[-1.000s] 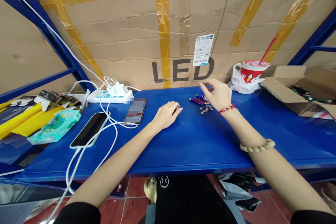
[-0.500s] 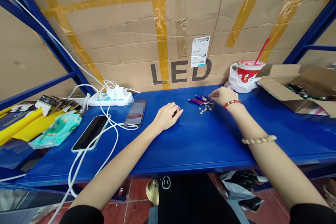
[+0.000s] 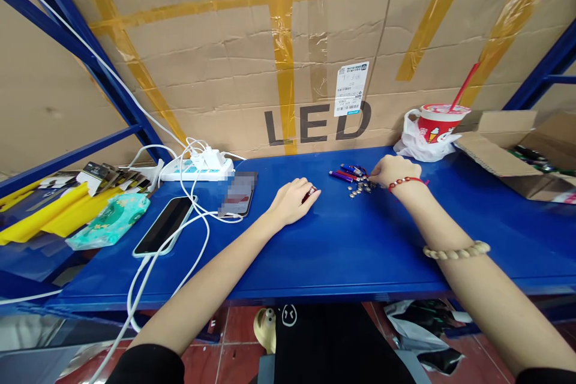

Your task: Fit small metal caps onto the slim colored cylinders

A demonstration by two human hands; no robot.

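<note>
My left hand (image 3: 294,201) rests on the blue tabletop (image 3: 315,258), its fingers curled round a small, shiny, dark red cylinder (image 3: 309,193). Only part of that cylinder shows between thumb and fingers. My right hand (image 3: 396,171) reaches down to the right edge of a small pile, fingertips bent together among round silver button cells (image 3: 359,188). Whether a cell is pinched there is hidden. Just behind and left of the cells lie several slim metallic tubes with silver ends, among them a purple-blue tube (image 3: 341,176) and a red tube (image 3: 352,171).
At the left are a phone (image 3: 164,227), a second phone (image 3: 245,192), a power strip (image 3: 198,175) with trailing white cables, and a tissue pack (image 3: 110,222). A red cup (image 3: 438,126) stands behind my right hand. An open carton (image 3: 504,165) sits right.
My right hand has come lower, with its fingers drawn in at the pile's right edge. The whole view has shifted slightly. My left hand keeps its hold on the red cylinder.
</note>
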